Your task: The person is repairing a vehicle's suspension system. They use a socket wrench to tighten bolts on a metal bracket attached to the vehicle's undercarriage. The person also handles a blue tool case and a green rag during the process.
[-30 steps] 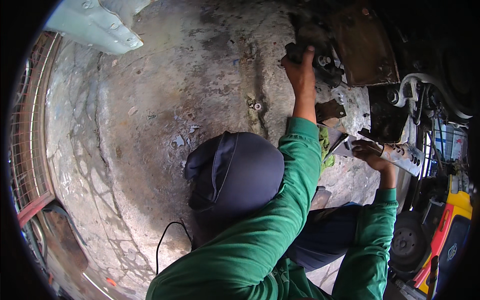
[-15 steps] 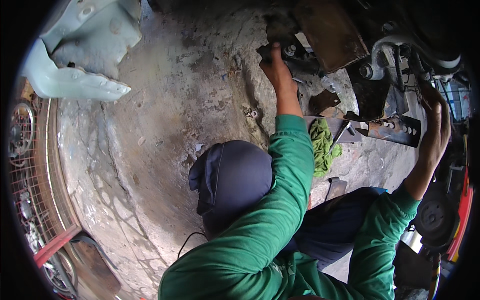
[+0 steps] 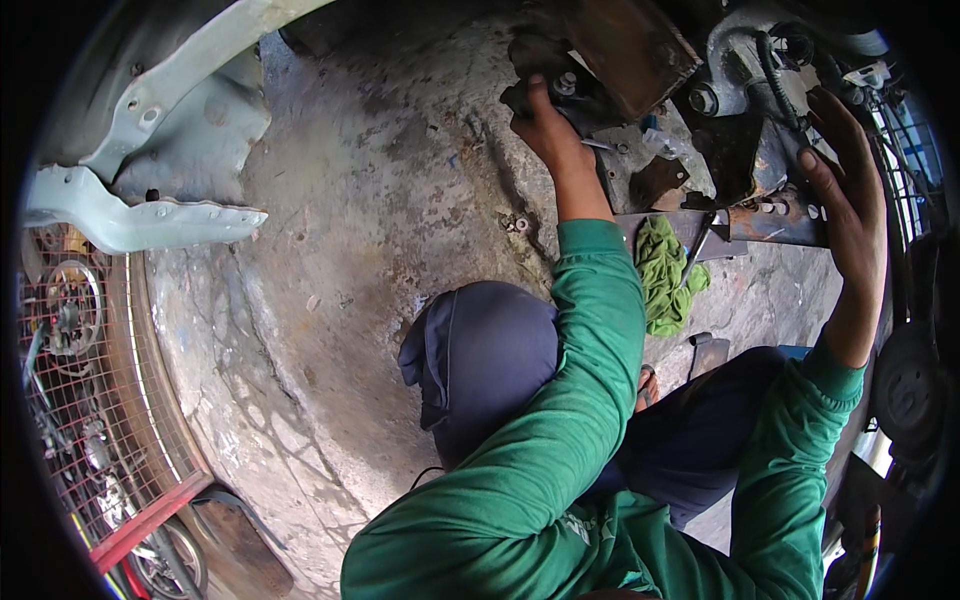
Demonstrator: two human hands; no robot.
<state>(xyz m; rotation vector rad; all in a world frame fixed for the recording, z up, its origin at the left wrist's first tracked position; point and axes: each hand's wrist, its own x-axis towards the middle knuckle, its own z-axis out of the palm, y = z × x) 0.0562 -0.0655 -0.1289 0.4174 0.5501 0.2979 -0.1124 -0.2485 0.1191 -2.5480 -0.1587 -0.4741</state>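
Observation:
My left hand (image 3: 552,138) reaches up to a dark metal part (image 3: 590,105) with a bolt (image 3: 566,84) standing in it. The thumb lies on the part's edge and the other fingers are hidden beneath it. Over at the right, my right hand (image 3: 850,195) is raised beside the vehicle's underparts, fingers stretched out and thumb apart. Its fingertips are by a ribbed black hose (image 3: 776,75) and a grey curved metal arm (image 3: 728,60); whether they touch is unclear. Below lies a rusty metal channel (image 3: 775,222) with holes.
A crumpled green cloth (image 3: 662,280) and a metal-handled tool (image 3: 700,245) lie between my arms. A rusty plate (image 3: 635,55) overhangs near my left hand. Pale body panels (image 3: 150,215) jut in at upper left. A red mesh fence (image 3: 110,400) has bicycles behind it.
The view has shifted slightly. My right hand has moved up and inward toward the hose, its thumb now spread from the fingers. My left hand stays on the dark metal part.

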